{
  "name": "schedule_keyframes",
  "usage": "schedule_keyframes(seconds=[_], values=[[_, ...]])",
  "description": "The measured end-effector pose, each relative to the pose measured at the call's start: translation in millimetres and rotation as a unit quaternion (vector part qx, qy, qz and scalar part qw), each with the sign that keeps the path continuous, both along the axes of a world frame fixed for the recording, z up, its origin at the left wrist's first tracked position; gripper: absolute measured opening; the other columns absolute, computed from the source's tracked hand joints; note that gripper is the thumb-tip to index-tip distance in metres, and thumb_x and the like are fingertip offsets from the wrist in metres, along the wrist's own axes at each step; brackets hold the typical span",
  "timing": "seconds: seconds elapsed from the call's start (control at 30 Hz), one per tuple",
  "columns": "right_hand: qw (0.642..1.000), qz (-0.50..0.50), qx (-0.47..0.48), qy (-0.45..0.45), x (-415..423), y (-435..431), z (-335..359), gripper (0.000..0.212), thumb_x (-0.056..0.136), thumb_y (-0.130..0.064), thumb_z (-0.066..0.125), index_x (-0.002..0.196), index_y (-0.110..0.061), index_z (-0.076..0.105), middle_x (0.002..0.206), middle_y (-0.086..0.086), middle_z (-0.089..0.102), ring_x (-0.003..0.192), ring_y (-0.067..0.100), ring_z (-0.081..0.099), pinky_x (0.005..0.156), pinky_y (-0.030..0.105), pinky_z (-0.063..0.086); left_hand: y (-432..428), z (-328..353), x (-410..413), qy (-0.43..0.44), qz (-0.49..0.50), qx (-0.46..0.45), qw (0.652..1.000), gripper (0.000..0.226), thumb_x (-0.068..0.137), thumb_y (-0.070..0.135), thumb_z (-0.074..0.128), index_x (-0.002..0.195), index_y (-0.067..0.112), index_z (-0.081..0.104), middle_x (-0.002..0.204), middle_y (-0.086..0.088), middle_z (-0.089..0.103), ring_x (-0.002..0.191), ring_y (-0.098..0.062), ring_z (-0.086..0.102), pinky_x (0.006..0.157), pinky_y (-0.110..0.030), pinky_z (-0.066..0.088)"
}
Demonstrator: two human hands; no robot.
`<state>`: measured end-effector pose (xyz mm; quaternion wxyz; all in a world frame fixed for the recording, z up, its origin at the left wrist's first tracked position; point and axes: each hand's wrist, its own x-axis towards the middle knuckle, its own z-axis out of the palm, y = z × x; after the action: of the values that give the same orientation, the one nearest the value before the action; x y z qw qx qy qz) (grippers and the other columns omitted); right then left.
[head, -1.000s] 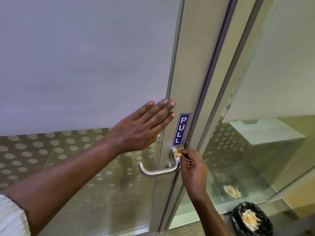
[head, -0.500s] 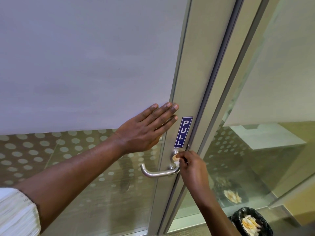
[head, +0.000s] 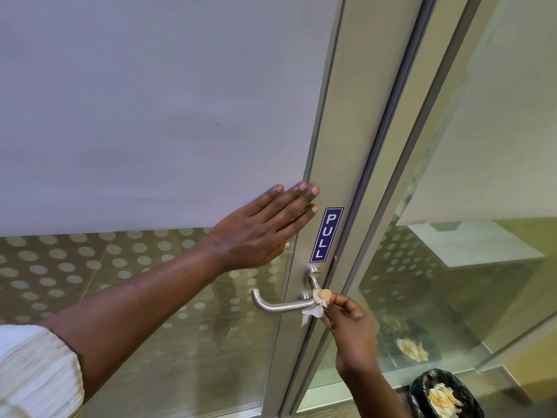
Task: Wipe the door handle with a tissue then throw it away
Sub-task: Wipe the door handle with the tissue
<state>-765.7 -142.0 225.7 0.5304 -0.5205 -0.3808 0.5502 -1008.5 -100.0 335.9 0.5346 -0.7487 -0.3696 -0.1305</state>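
Note:
A brushed-metal lever door handle (head: 278,304) sticks out to the left from the door's aluminium frame, under a blue PULL sticker (head: 327,235). My right hand (head: 351,324) pinches a small crumpled white tissue (head: 316,306) against the handle's bend, just right of the lever. My left hand (head: 265,230) lies flat with spread fingers on the frosted glass door above and left of the handle.
A small bin with a black liner (head: 446,393), holding crumpled tissues, stands on the floor at the lower right. A fixed glass panel (head: 470,267) right of the door mirrors the bin. The door's lower glass has a dotted pattern.
My right hand has slid the tissue down from the handle's round base to the bend of the lever. The left hand stays pressed on the door.

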Motion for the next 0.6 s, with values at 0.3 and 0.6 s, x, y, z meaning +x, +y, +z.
schedule_keyframes(seconds=[0.3, 0.6], values=[[0.998, -0.067, 0.017, -0.011, -48, -38, -14, 0.014, 0.085, 0.001, 0.073, 0.091, -0.011, 0.076, 0.086, 0.001, 0.08, 0.082, 0.014, 0.076, 0.072, 0.026, 0.059, -2, -1, 1, -0.017, -0.012, -0.018, 1.0, 0.072, 0.106, 0.029, 0.051, 0.169, 0.005, 0.028, 0.177, -0.021, 0.019, 0.165, -0.036, 0.016, 0.137, -0.048, 0.004], [0.882, -0.051, -0.171, 0.436, -52, -36, -23, 0.019, 0.094, 0.01, 0.047, 0.094, -0.002, 0.061, 0.07, 0.008, 0.076, 0.058, 0.015, 0.074, 0.053, 0.024, 0.06, 0, -2, 0, -0.018, -0.01, -0.025, 0.999, 0.075, 0.104, 0.029, 0.053, 0.17, 0.005, 0.026, 0.177, -0.022, 0.017, 0.166, -0.036, 0.014, 0.137, -0.048, 0.001]])
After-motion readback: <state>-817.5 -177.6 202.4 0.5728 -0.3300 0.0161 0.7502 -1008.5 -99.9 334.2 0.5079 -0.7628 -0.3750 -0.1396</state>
